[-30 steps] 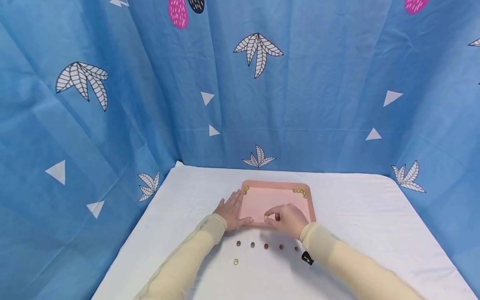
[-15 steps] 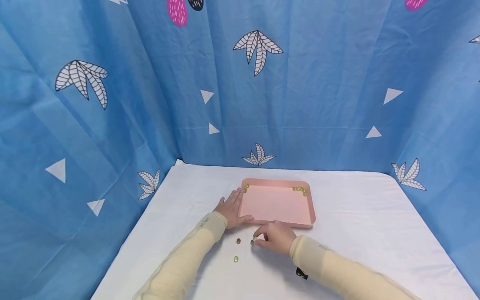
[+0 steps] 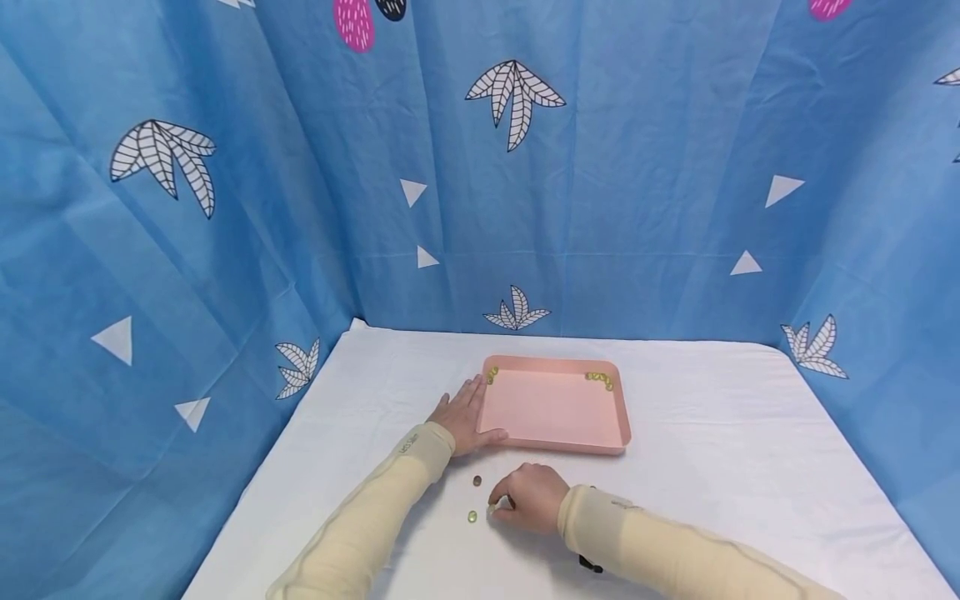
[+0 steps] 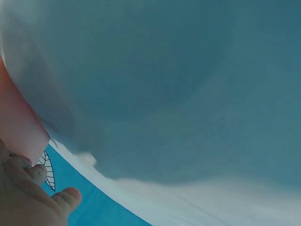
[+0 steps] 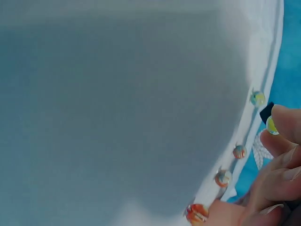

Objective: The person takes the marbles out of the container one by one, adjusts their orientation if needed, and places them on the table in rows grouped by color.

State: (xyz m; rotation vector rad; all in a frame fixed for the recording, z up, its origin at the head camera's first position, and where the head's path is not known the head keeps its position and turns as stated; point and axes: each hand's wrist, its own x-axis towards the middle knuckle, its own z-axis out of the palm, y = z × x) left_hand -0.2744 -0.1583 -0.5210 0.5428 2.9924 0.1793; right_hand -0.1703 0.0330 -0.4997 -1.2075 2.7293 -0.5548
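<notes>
In the head view a shallow pink tray [image 3: 555, 408] lies on the white-covered table, with small yellow-green glass marbles [image 3: 600, 377] in its far right corner and others in the far left. My left hand [image 3: 459, 418] rests at the tray's left side with fingers extended and thumb on the front rim. My right hand [image 3: 531, 498] is low over the table in front of the tray, pinching a marble [image 5: 272, 125] between thumb and finger; the right wrist view shows it yellow-green. Beside it on the table lie a green marble [image 3: 472, 517] and a brownish marble [image 3: 477, 481].
Several reddish marbles [image 5: 223, 178] stand in a row in the right wrist view; my right hand and sleeve hide most of them from the head view. A blue patterned curtain [image 3: 570, 208] surrounds the table [image 3: 705, 400]. Part of the tray's wall [image 4: 21, 122] shows in the left wrist view.
My right hand has moved from above the tray's front part toward me and left, out over the table near the green marble, still pinching its marble. The left hand stays in place.
</notes>
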